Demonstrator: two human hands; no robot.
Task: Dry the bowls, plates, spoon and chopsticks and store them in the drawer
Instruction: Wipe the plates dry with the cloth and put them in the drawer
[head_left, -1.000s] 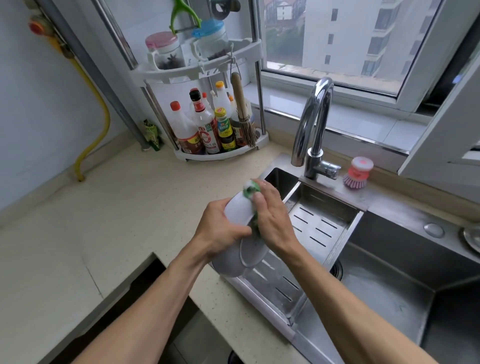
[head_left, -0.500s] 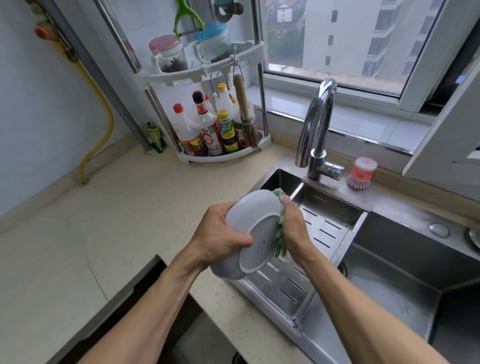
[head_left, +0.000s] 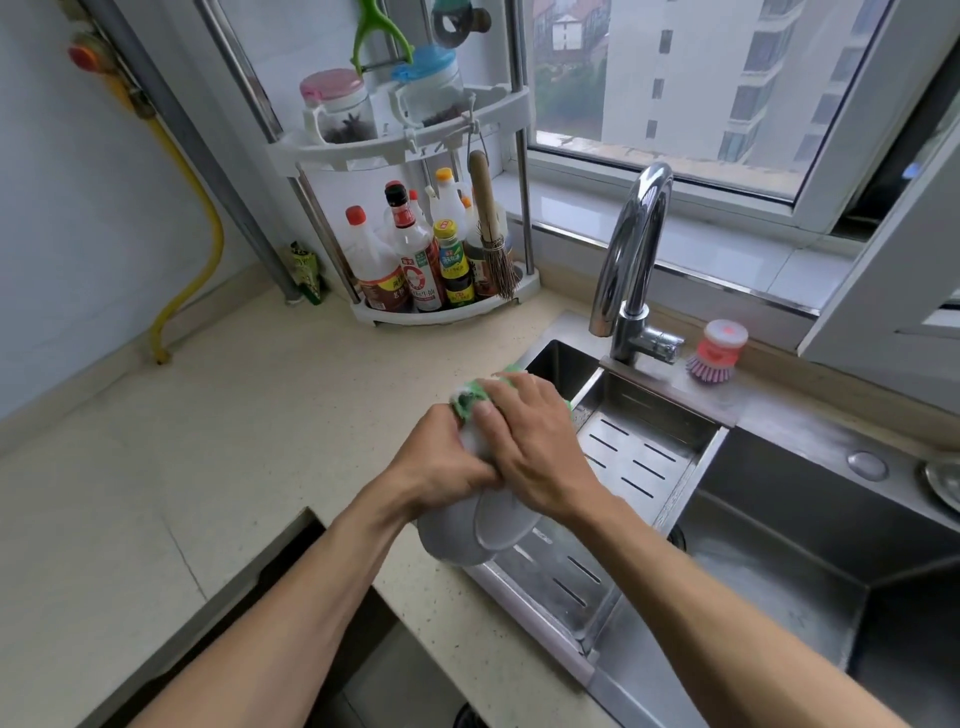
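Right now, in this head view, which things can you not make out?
- Bowl: upper part hidden by both hands; inside faces away.
- Cloth: mostly under the right hand.
- Left hand: fingers hidden behind the bowl.
- Drawer: contents hidden by the left arm, cut off at the bottom edge.
- Bottle labels: too small to read.

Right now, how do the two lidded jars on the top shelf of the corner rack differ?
The left jar has a pink lid; the right jar has a blue lid. The pink-lidded jar stands nearer the shelf's left end, the blue-lidded jar closer to the window side, partly behind the green hanging tool. Both are clear plastic, upright, and hold dark dried spices at the bottom.
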